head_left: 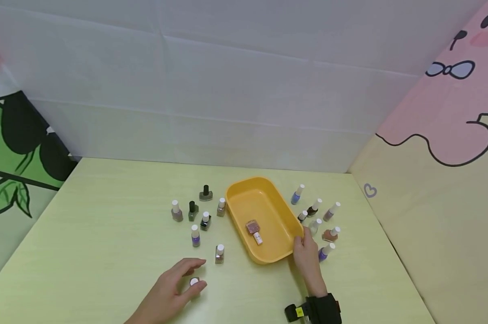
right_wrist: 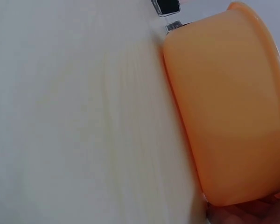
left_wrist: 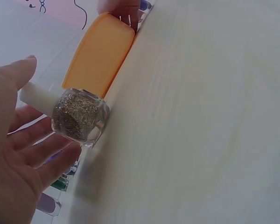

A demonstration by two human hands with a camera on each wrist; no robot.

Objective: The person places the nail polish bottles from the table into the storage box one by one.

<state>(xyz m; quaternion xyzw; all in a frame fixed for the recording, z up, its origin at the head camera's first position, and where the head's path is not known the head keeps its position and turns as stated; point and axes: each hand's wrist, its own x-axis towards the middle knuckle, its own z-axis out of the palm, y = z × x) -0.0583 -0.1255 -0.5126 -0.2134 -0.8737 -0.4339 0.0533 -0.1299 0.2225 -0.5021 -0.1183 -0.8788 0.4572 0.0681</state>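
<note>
Glitter nail polish in a clear bottle (left_wrist: 79,116) with a white cap stands on the table, between the thumb and fingers of my left hand (head_left: 171,288). In the left wrist view, those fingers (left_wrist: 32,140) are spread behind the bottle and the thumb is held apart from them. My right hand (head_left: 308,256) grips the near right corner of a yellow plastic tray (head_left: 237,225). Inside the tray lies one pinkish nail polish bottle (head_left: 253,227) with a white cap. In the right wrist view the tray's outer wall (right_wrist: 228,107) fills the right side, and the gripping fingers are partly hidden below it.
Left of the tray stand several nail polish bottles, among them a purple one (head_left: 195,238) and a dark-capped one (head_left: 205,194). More stand to its right, including a blue one (head_left: 296,197) and an orange-brown one (head_left: 330,235). A pale wall cloth (head_left: 227,139) rises behind the table.
</note>
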